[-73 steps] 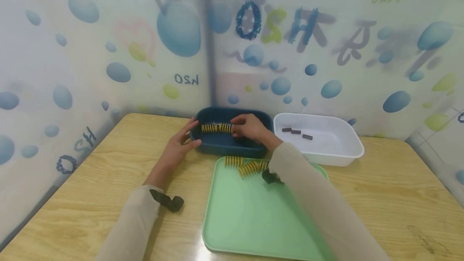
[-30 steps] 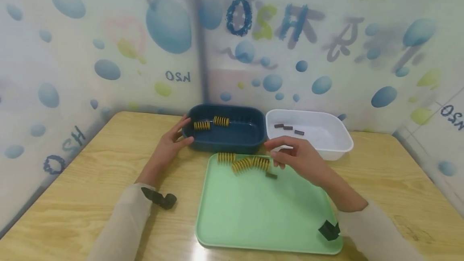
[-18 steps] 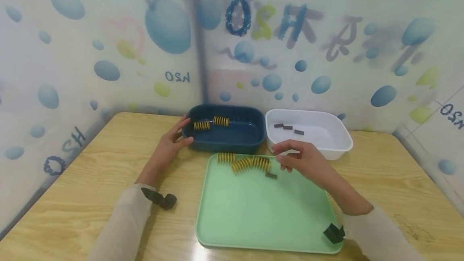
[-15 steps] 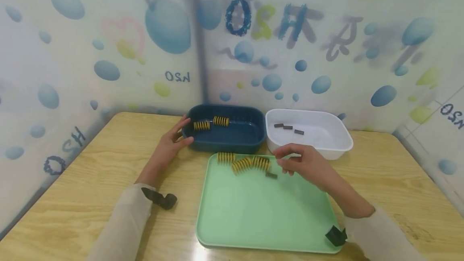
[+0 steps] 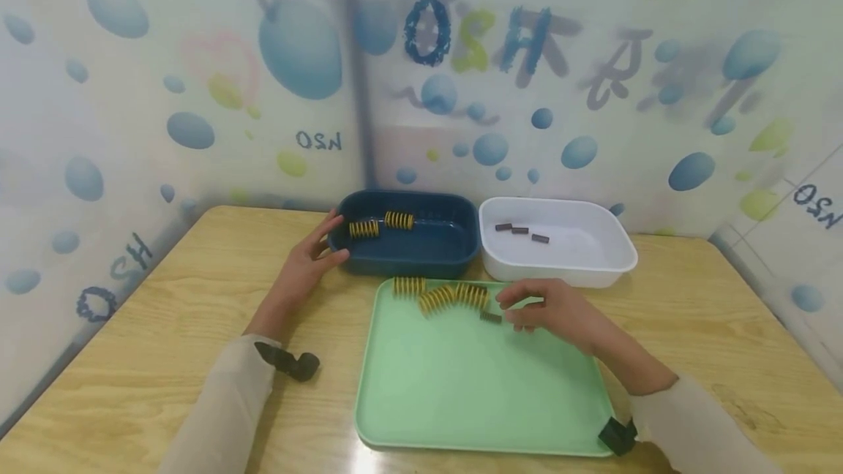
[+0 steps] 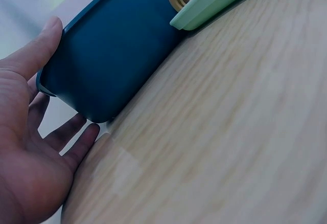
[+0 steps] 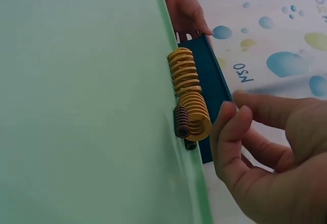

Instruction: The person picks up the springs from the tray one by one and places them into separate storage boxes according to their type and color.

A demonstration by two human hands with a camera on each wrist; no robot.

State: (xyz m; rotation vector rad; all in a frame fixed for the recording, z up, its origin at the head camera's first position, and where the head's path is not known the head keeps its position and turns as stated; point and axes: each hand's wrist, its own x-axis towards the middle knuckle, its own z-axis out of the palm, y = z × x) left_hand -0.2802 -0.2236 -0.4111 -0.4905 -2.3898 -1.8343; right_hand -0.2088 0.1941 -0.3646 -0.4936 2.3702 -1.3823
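My left hand rests against the left end of the dark blue bin, thumb on its near side and fingers around the end. Two yellow coil springs lie inside that bin. Over the green tray, my right hand hovers with fingers loosely bent and nothing between them. Its fingertips are just right of a small dark spring. Several yellow springs lie along the tray's far edge. In the right wrist view, a second dark spring shows partly hidden behind the first.
A white bin stands to the right of the blue one, with three small dark springs inside. Both bins sit behind the tray on a wooden table. A patterned wall rises behind them.
My right hand has let go of a yellow spring in the blue bin, moved right, then lowered over the tray towards the small dark spring. The left hand stays at the bin.
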